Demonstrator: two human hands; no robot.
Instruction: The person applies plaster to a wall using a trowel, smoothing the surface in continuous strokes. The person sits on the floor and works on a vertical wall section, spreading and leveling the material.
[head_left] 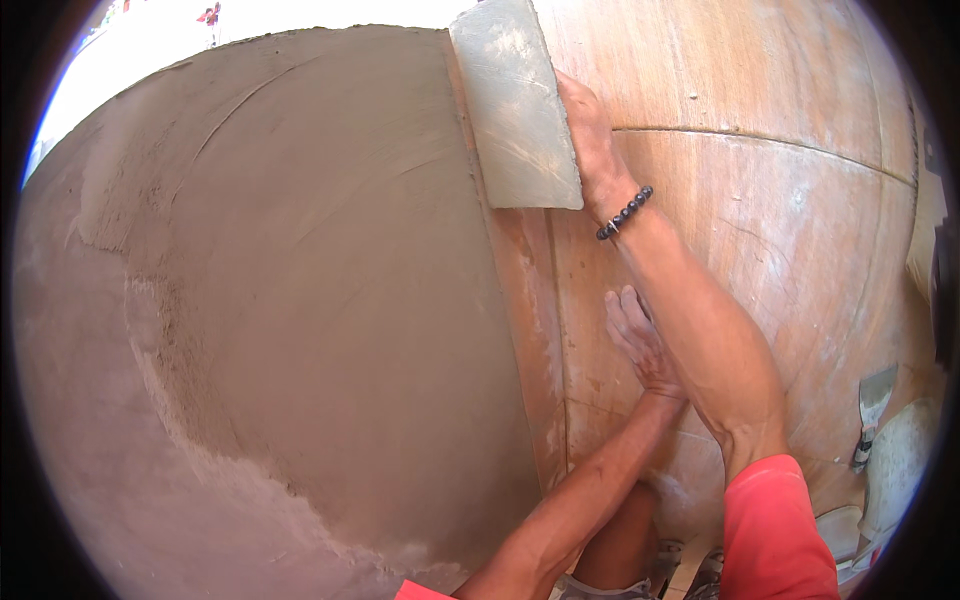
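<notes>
In my right hand [592, 135] is a plastering trowel [520, 110] with a grey, smeared rectangular blade. Its handle and most of my fingers are hidden behind the blade. The blade's left side is over the edge of a broad layer of wet grey-brown mortar [330, 260]. My left hand [640, 340] rests on the brown tiles [720, 90], fingers stretched out, below my right forearm. A dark bead bracelet [625, 213] circles my right wrist.
A scraper [872, 415] with a wide metal blade lies at the far right, beside a whitish container [898, 470]. Paler dried mortar [80, 380] borders the wet layer on the left. My feet show at the lower edge.
</notes>
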